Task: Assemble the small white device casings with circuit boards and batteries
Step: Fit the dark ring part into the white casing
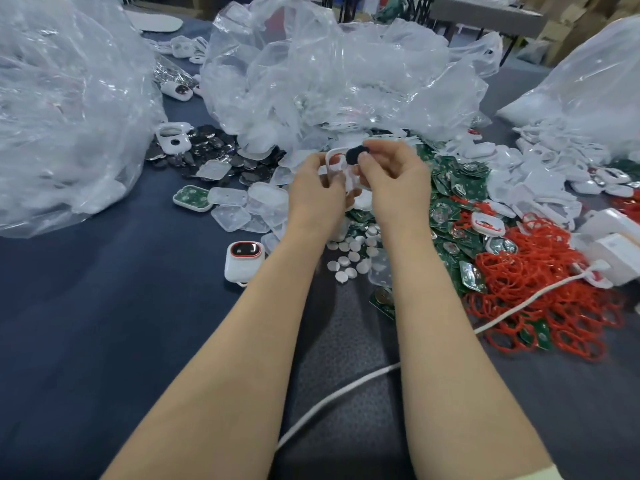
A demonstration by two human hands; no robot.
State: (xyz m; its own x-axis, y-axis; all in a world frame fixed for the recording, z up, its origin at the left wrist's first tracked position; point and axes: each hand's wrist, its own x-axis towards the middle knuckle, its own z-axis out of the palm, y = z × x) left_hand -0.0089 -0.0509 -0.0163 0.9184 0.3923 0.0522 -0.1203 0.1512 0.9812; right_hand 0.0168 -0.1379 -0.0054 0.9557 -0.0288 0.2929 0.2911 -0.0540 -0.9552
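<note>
My left hand [315,192] grips a small white casing [335,165] with a red ring inside it, held upright over the table's middle. My right hand [391,174] pinches a small black oval part [355,155] against the casing's top right edge. A finished white device with a red-rimmed dark window [243,259] lies left of my left forearm. Green circuit boards [453,188] are heaped to the right of my hands. Round white discs [353,258] lie scattered between my forearms. Dark shiny parts [207,157] are piled to the left, behind the clear covers [239,206].
Large clear plastic bags [69,109] stand at the left, middle [329,74] and right. Red rubber rings [540,292] cover the table at right, with white boxes [613,244] beside them. A white cable [332,400] runs between my forearms. The table has a dark blue cloth [104,323].
</note>
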